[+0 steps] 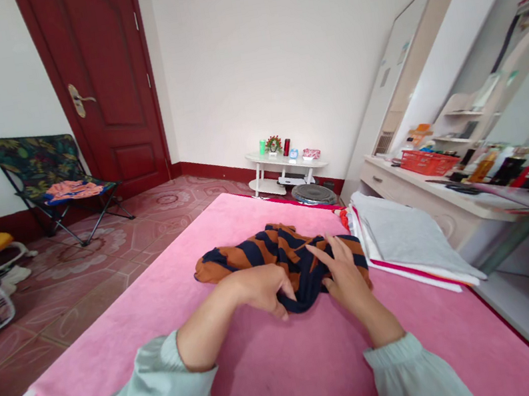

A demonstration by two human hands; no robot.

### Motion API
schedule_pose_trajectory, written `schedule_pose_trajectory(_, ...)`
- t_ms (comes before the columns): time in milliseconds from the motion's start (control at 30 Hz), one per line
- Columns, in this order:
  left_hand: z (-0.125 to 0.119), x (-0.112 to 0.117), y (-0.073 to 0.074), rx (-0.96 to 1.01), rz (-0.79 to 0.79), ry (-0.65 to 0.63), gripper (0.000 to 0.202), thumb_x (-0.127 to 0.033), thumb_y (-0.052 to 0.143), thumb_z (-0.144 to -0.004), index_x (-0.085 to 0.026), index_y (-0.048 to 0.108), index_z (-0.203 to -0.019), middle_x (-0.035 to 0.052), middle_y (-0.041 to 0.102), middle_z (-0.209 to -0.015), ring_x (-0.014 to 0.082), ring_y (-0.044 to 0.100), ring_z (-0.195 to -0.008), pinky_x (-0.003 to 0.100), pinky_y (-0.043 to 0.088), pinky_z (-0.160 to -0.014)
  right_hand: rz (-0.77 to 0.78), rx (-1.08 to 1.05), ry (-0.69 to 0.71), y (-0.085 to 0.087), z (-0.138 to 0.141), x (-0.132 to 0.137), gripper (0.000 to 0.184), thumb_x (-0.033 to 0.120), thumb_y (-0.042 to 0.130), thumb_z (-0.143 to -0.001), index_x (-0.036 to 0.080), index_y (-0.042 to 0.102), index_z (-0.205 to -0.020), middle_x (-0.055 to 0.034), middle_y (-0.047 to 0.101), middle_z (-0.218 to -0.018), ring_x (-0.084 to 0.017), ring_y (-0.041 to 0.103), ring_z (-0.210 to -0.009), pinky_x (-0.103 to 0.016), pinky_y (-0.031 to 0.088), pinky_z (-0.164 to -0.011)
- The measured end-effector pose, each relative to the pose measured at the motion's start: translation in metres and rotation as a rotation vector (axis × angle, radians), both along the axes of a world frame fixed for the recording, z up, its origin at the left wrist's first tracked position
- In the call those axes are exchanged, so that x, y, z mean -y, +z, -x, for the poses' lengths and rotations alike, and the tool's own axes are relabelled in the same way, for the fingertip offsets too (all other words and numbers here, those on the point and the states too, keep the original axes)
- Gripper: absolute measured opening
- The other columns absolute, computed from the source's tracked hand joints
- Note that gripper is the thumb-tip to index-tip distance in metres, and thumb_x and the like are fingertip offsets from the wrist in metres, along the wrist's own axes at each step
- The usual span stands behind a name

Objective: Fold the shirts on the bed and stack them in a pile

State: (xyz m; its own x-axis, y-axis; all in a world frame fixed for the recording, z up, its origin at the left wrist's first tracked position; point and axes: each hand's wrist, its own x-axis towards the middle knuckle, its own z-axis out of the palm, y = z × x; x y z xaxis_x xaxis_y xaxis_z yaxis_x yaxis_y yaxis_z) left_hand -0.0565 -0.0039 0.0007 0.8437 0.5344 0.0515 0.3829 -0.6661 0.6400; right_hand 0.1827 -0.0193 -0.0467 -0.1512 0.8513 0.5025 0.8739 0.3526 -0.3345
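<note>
A crumpled garment with orange and navy stripes (263, 252) lies on the pink bed cover (178, 347) in front of me. My left hand (260, 290) is curled at its near edge, fingers pinching the dark fabric. My right hand (341, 273) rests on the garment's right part, fingers stretched and pressing down on the cloth. Both arms wear pale green sleeves.
A stack of folded clothes, grey on top (403, 239), sits at the bed's right edge. A dresser with a red basket (428, 162) and bottles stands to the right. A folding chair (51, 179), a red door (108, 82) and a small white table (284, 164) lie beyond.
</note>
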Motion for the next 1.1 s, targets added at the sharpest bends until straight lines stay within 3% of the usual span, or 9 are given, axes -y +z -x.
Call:
schedule_pose_trajectory(100, -0.001, 0.001, 0.000, -0.167, 0.285, -0.165, 0.024, -0.025, 0.070, -0.070, -0.020, 0.074, -0.092, -0.0004, 0.072, -0.075, 0.0155, 0.064, -0.062, 0.023, 0.050, -0.057, 0.057, 0.104, 0.057, 0.007, -0.001, 0.000, 0.046, -0.002, 0.049, -0.055, 0.023, 0.069, -0.088, -0.0029, 0.044, -0.140, -0.029, 0.024, -0.136, -0.048, 0.029, -0.106)
schedule_pose_trajectory(200, 0.001, -0.011, -0.008, -0.134, 0.401, -0.047, 0.025, -0.028, 0.058, -0.080, -0.018, 0.071, -0.099, 0.0019, 0.070, -0.072, 0.0153, 0.064, -0.057, 0.024, 0.051, -0.053, 0.159, 0.149, 0.042, 0.027, -0.004, 0.006, 0.028, 0.003, 0.049, -0.058, 0.022, 0.064, -0.073, -0.0034, 0.068, -0.102, -0.025, 0.056, -0.106, -0.038, 0.041, -0.090)
schedule_pose_trajectory(400, 0.011, -0.047, -0.036, 0.085, -0.396, 0.649, 0.029, -0.021, 0.059, -0.079, -0.021, 0.068, -0.107, 0.0097, 0.065, -0.111, 0.0246, 0.059, -0.104, 0.037, 0.045, -0.092, 0.532, 0.017, 0.068, 0.086, 0.004, 0.050, 0.008, 0.015, 0.057, -0.061, 0.022, 0.060, -0.063, 0.0017, 0.063, -0.057, -0.014, 0.055, -0.052, -0.022, 0.034, -0.049)
schedule_pose_trajectory(500, 0.020, -0.056, -0.049, -0.035, -0.470, 0.784, 0.046, -0.032, 0.068, -0.074, -0.021, 0.061, -0.119, 0.0133, 0.056, -0.127, 0.0306, 0.049, -0.119, 0.042, 0.039, -0.100, 0.792, -0.201, 0.219, 0.101, 0.013, 0.062, 0.015, 0.032, 0.055, -0.074, 0.019, 0.062, -0.072, 0.0001, 0.063, -0.054, -0.013, 0.055, -0.046, -0.022, 0.037, -0.046)
schedule_pose_trajectory(600, 0.025, -0.059, -0.057, -0.099, -0.368, 0.780, 0.054, -0.041, 0.068, -0.074, -0.019, 0.058, -0.122, 0.0129, 0.062, -0.117, 0.0277, 0.057, -0.109, 0.036, 0.043, -0.094, 0.707, -0.281, 0.167, 0.089, 0.016, 0.051, 0.025, 0.039, 0.054, -0.078, 0.017, 0.063, -0.086, -0.0036, 0.068, -0.069, -0.014, 0.059, -0.052, -0.025, 0.043, -0.052)
schedule_pose_trajectory(700, 0.024, -0.060, -0.057, -0.082, -0.306, 0.782, 0.050, -0.040, 0.071, -0.070, -0.021, 0.063, -0.115, 0.0091, 0.067, -0.110, 0.0257, 0.061, -0.102, 0.031, 0.045, -0.090, 0.464, -0.147, -0.052, 0.056, 0.017, 0.030, 0.036, 0.038, 0.062, -0.073, 0.018, 0.062, -0.103, -0.0091, 0.067, -0.101, -0.019, 0.064, -0.078, -0.028, 0.046, -0.065)
schedule_pose_trajectory(800, 0.024, -0.060, -0.053, -0.023, -0.189, 0.733, 0.037, -0.041, 0.072, -0.067, -0.024, 0.070, -0.100, 0.0041, 0.072, -0.097, 0.0239, 0.065, -0.091, 0.029, 0.047, -0.081, 0.414, 0.023, -0.199, 0.022, 0.018, 0.015, 0.060, 0.040, 0.071, -0.064, 0.019, 0.056, -0.119, -0.0119, 0.059, -0.121, -0.025, 0.060, -0.099, -0.031, 0.045, -0.075)
schedule_pose_trajectory(967, 0.034, -0.063, -0.040, 0.228, -0.277, 0.947, 0.016, -0.023, 0.063, -0.070, -0.024, 0.069, -0.085, -0.0002, 0.071, -0.085, 0.0198, 0.065, -0.082, 0.026, 0.047, -0.074, 0.454, -0.079, -0.206, 0.009, -0.002, 0.005, 0.010, 0.028, 0.062, -0.069, 0.019, 0.063, -0.075, -0.0012, 0.066, -0.067, -0.017, 0.063, -0.065, -0.026, 0.042, -0.059)
schedule_pose_trajectory(1100, 0.047, -0.070, -0.037, 0.536, -0.430, 1.088, 0.014, -0.026, 0.062, -0.073, -0.021, 0.065, -0.087, 0.0004, 0.068, -0.087, 0.0183, 0.062, -0.083, 0.027, 0.046, -0.078, 0.044, -0.731, -0.377, 0.027, -0.027, 0.002, 0.017, 0.033, 0.062, -0.070, 0.018, 0.059, -0.076, 0.0023, 0.060, -0.052, -0.017, 0.062, -0.051, -0.026, 0.048, -0.050)
